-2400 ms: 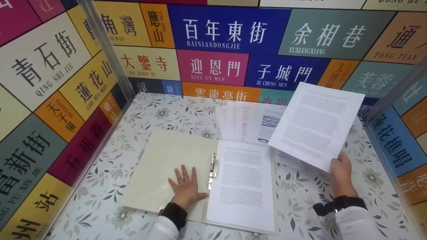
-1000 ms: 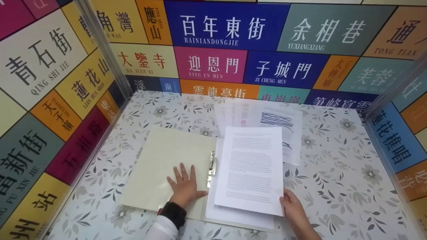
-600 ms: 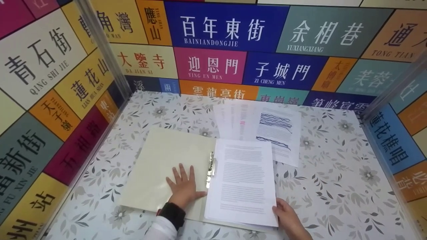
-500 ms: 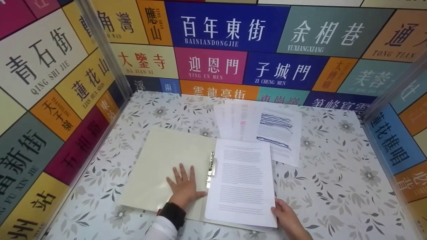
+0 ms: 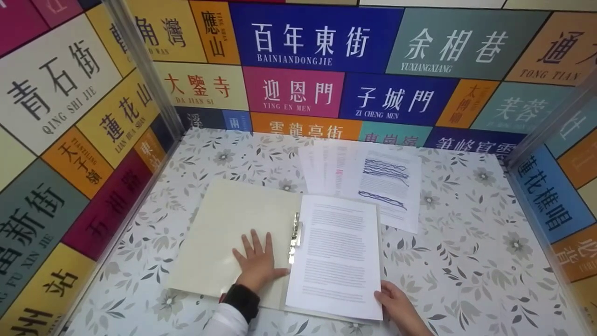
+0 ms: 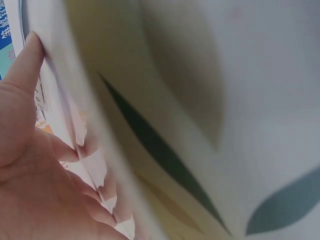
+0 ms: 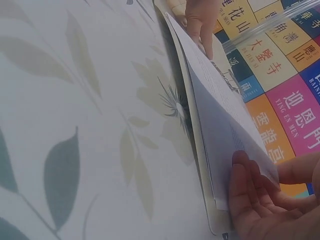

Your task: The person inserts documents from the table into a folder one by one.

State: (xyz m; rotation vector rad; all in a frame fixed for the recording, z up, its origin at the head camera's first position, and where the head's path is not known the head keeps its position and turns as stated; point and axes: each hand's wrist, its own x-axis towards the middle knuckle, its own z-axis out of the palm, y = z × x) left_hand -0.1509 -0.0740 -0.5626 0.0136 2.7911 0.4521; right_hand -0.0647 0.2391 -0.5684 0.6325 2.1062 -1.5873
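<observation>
A cream folder (image 5: 214,228) lies spread wide on the table, a metal clip (image 5: 294,238) along its spine. My left hand (image 5: 256,266) rests on the bare left cover with fingers spread, thumb pointing at the clip. On the right side, a printed sheet (image 5: 333,261) lies over other paper, its left edge beside the clip. My right hand (image 5: 399,301) pinches this sheet near its lower right corner. In the right wrist view, the thumb is on one face and curled fingers (image 7: 242,175) on the other, the sheet's edge bowed up from the folder.
Behind the folder, several loose pages (image 5: 326,163) overlap in a fan, one page with blue scribbles (image 5: 406,186) on the right. The floral tablecloth (image 5: 466,261) spreads around. Walls of coloured name panels (image 5: 317,42) enclose the back and both sides.
My right hand has brought the printed sheet from the upper right down onto the folder's right side, then shifted it slightly left. My left hand has stayed on the cover.
</observation>
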